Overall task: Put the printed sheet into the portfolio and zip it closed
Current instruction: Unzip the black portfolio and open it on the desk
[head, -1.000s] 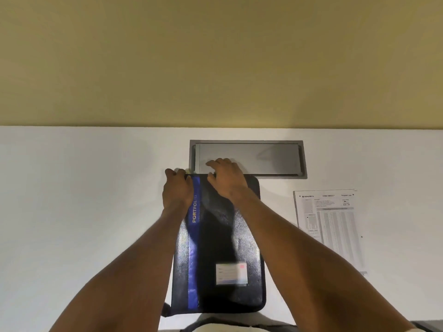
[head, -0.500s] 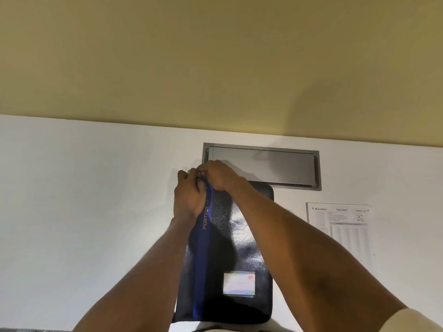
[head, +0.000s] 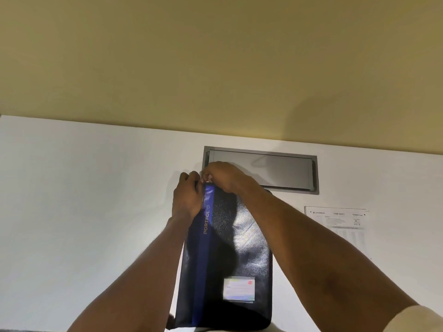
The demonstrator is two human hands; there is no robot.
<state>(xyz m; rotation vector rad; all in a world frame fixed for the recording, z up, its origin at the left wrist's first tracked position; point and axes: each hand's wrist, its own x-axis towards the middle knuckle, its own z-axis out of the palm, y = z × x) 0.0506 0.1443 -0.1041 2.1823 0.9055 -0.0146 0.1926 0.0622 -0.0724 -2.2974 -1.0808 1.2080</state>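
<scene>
Moved since 1 s ago: both hands closed in on the portfolio's far left corner; right hand, which lay flat on the far edge, now bunched at the corner beside the left.

Count, landmark = portfolio:
- Portfolio (head: 242, 245), qty 1. Dark, glossy, zip-type, flat on white desk (head: 84, 212), long axis running away from the person. Blue stripe (head: 202, 259) down its left side, lettered "PORTFOLIO". Label card (head: 239, 289), qty 1, pale w/ red dot, on the near right of the cover. Contents not visible.
- Printed sheet (head: 345, 226), qty 1. Flat on desk, well right of portfolio, apart from it; not inside. Near end hidden by right forearm.
- Left hand (head: 187, 197), qty 1. Wrapped round portfolio's left edge at far corner, fingers curled shut on it.
- Right hand (head: 221, 174), qty 1. At far left corner, fingertips pinched narrow next to left hand's; pinched item too small to tell, prob. zip pull.
- Grey recessed hatch (head: 271, 170), qty 1. Set in desk just beyond portfolio's far edge; right hand overlaps its near left corner.
- Yellow wall (head: 215, 68) beyond the desk.

Obstruction: both forearms cross portfolio's sides; right arm shades the cover.
</scene>
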